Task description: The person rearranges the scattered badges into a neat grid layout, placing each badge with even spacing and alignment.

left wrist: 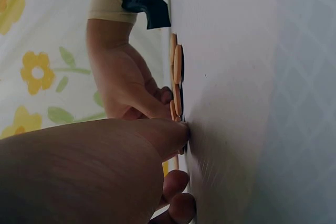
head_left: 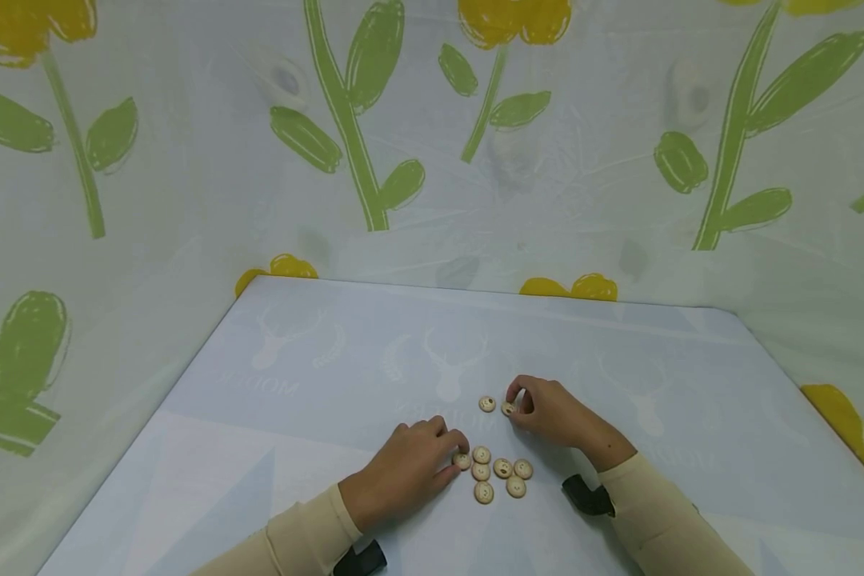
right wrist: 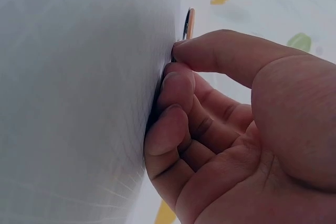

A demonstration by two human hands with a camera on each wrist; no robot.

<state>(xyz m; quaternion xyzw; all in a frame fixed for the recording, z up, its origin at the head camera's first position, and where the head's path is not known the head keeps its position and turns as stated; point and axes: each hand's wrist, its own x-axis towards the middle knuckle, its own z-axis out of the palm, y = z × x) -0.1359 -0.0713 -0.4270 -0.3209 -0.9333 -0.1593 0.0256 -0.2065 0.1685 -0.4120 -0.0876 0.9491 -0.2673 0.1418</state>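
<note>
Several small round wooden discs, button-like with dark marks on top, lie flat on the table. In the head view my left hand (head_left: 412, 466) pinches one disc (head_left: 462, 461) between thumb and forefinger, at the left of a close group of discs (head_left: 502, 468). Farther back, my right hand (head_left: 553, 410) holds another disc (head_left: 508, 409) by its edge, thumb and forefinger around it. Just left of that one lies a lone disc (head_left: 486, 404). In the right wrist view the fingertips (right wrist: 176, 90) meet the table, and the held disc is hidden.
A pale patterned cloth covers the table (head_left: 317, 352). Behind it hangs a white curtain (head_left: 209, 160) with green leaves and yellow flowers. Dark straps (head_left: 588, 495) sit at both wrists, close to the tabletop.
</note>
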